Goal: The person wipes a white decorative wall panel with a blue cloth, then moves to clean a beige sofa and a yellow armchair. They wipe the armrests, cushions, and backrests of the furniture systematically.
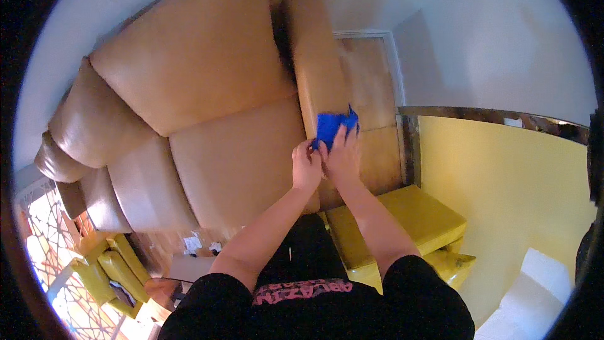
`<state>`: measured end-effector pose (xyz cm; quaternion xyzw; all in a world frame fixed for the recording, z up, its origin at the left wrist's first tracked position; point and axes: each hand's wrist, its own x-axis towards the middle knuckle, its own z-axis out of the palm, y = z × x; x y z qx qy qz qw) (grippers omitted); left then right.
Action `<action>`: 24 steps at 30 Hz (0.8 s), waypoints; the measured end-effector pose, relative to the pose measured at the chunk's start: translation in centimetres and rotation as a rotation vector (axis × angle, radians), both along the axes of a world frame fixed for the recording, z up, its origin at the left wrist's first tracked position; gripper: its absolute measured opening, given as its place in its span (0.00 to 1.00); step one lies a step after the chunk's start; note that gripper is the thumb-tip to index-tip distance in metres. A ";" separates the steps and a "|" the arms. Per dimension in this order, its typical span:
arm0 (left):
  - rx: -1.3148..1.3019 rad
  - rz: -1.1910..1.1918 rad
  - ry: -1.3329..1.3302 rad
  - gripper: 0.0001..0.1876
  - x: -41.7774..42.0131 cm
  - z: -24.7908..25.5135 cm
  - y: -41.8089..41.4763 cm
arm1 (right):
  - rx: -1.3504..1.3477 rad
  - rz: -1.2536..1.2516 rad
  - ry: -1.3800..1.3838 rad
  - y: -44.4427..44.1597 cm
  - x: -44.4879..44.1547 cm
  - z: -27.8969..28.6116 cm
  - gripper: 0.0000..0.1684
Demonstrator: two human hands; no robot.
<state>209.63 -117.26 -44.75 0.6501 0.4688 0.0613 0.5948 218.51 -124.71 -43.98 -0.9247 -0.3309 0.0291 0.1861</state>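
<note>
A blue cloth point(330, 127) lies over the front part of the tan sofa armrest point(314, 56), partly bunched. My right hand point(343, 156) rests on it with the fingers spread over its right side. Close beside it, my left hand point(307, 163) has its fingers curled at the cloth's lower left corner, seemingly pinching it. Part of the cloth is hidden under my fingers.
The long tan sofa's seat cushion point(236, 165) and back cushion point(203, 52) extend to the left. A yellow padded seat point(406, 222) stands at lower right, by a yellow panel point(500, 189) with a dark frame. Yellow armchairs point(113, 269) stand at far lower left.
</note>
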 end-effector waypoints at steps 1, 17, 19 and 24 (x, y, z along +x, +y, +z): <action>-0.012 -0.011 -0.020 0.20 0.0 -0.7 0.2 | -0.027 -0.042 -0.034 2.6 1.1 0.2 0.41; -2.122 -0.650 -1.037 0.09 4.0 31.1 3.5 | -0.005 -0.110 -0.116 12.0 6.8 0.3 0.37; -2.243 -0.614 -1.292 0.19 5.1 33.2 2.1 | -0.033 -0.126 -0.059 11.9 7.0 0.5 0.37; -2.022 -0.555 -1.772 0.23 8.8 31.6 -0.2 | -0.059 -0.063 -0.111 12.4 6.1 0.8 0.36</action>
